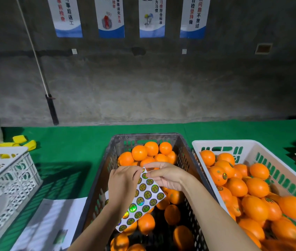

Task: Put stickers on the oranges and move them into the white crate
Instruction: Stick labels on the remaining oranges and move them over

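Both hands up over the dark crate point(98, 180), mid-desk. Left hand point(123, 183) holds the sticker sheet point(144, 198) from behind, sheet tilted, rows of round green-gold stickers showing. Right hand point(169, 175) pinches at the sheet's top corner, thumb & forefinger together. Unlabelled oranges point(140, 152) piled below in the dark crate. White crate point(252, 144) just to the right, stickered oranges point(217, 175) inside. Green desk point(67, 142) underneath.

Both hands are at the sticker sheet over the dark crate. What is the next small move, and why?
Probably peel one sticker free: the right hand pinches at the top edge of the sticker sheet, which the left hand holds, and neither hand holds an orange yet.
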Available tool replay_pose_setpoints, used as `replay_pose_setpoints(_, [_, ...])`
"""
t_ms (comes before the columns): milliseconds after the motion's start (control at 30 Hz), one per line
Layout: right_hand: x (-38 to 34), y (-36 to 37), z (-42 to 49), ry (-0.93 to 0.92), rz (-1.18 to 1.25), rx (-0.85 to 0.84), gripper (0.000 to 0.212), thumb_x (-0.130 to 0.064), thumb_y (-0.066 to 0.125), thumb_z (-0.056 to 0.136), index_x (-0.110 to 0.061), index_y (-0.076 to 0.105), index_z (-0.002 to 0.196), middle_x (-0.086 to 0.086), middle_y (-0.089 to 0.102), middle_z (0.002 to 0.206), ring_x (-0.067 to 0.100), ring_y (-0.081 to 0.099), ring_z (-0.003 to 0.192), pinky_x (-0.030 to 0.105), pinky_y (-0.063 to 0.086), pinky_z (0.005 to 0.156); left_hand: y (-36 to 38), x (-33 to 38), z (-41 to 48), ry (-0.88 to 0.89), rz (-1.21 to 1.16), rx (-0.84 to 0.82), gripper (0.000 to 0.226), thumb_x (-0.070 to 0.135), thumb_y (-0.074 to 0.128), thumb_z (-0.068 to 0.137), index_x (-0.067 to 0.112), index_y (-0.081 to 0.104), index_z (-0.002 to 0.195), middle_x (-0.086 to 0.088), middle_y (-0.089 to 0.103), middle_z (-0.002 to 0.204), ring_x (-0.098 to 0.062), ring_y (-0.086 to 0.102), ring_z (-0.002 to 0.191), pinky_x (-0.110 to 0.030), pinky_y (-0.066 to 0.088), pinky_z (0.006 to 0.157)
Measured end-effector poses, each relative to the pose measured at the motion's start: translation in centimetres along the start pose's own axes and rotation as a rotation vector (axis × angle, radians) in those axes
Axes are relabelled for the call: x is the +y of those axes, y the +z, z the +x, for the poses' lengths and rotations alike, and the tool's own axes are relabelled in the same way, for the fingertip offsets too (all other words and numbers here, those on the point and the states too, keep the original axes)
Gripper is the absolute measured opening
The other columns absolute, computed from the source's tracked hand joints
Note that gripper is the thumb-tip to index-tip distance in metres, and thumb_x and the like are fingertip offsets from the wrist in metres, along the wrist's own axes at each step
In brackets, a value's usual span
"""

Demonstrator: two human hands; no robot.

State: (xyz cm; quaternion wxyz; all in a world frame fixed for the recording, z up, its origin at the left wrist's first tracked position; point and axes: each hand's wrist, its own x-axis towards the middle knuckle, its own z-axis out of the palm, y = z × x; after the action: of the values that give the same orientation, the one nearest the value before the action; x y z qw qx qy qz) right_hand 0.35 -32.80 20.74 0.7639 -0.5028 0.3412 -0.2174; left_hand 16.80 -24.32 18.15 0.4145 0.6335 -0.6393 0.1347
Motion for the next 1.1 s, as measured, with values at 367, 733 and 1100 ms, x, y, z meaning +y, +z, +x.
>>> replay_pose_setpoints(367, [0.1,0.0,0.2,-0.025,-0.012,-0.021,0.039,0.003,0.073,0.085,-0.009,0.065,0.121,0.018,0.073,0.109,0.026,0.072,0.099,0.029,0.06,0.079,0.1,0.1,-0.1,-0.199,-0.093,-0.066,0.013,0.029,0.059,0.098,0.025,0.071,0.099,0.001,0.069,0.066,-0.022,0.061,0.057,-0.037,0.049,0.056])
replay_pose_setpoints(733, [1.0,-2.3,1.7,-0.216,-0.426,0.803,0.033,0.0,0.056,0.093,-0.016,0.06,0.121,0.01,0.065,0.108,0.026,0.064,0.089,0.043,0.057,0.076,-0.1,-0.3,0.0,-0.36,-0.116,-0.204,0.017,0.032,0.051,0.099,0.029,0.062,0.087,0.002,0.064,0.079,-0.021,0.059,0.073,-0.036,0.047,0.063])
replay_pose_setpoints(1100, [1.6,-1.8,1.8,-0.361,-0.779,0.762,0.031,-0.011,0.053,0.1,-0.023,0.06,0.128,-0.003,0.057,0.107,0.014,0.056,0.093,0.02,0.041,0.063,3.3,-0.8,-1.4,-0.422,-0.106,-1.228,0.027,0.015,0.067,0.091,0.002,0.071,0.114,-0.016,0.072,0.114,-0.029,0.069,0.103,-0.038,0.056,0.092])
